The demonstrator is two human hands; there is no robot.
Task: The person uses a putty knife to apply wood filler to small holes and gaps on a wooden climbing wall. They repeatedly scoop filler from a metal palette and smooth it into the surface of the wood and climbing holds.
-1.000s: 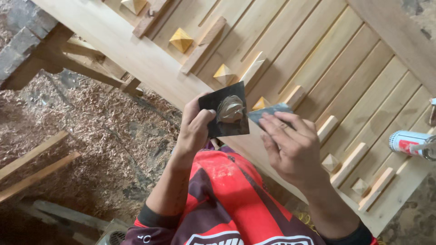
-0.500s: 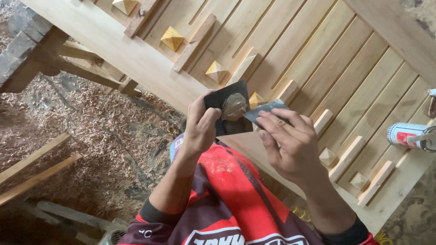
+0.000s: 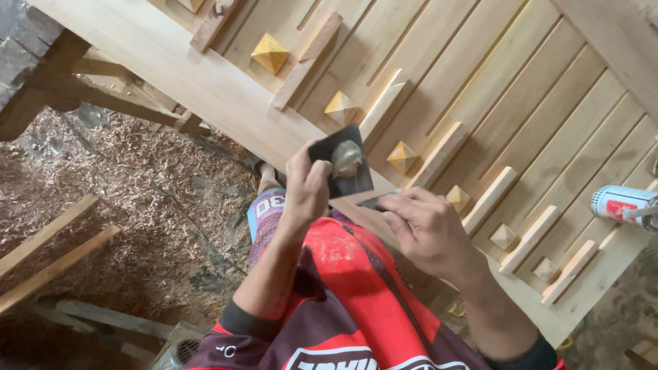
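Over the wooden panel (image 3: 439, 89), left hand (image 3: 306, 188) lifts a dark card (image 3: 340, 161).

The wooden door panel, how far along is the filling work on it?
Done: pyramid blocks and short battens sit fixed on the slatted door panel. In hand: the left hand holds a dark square pad carrying a putty blob; the right hand holds a small blade. No putty shows on the wood yet.
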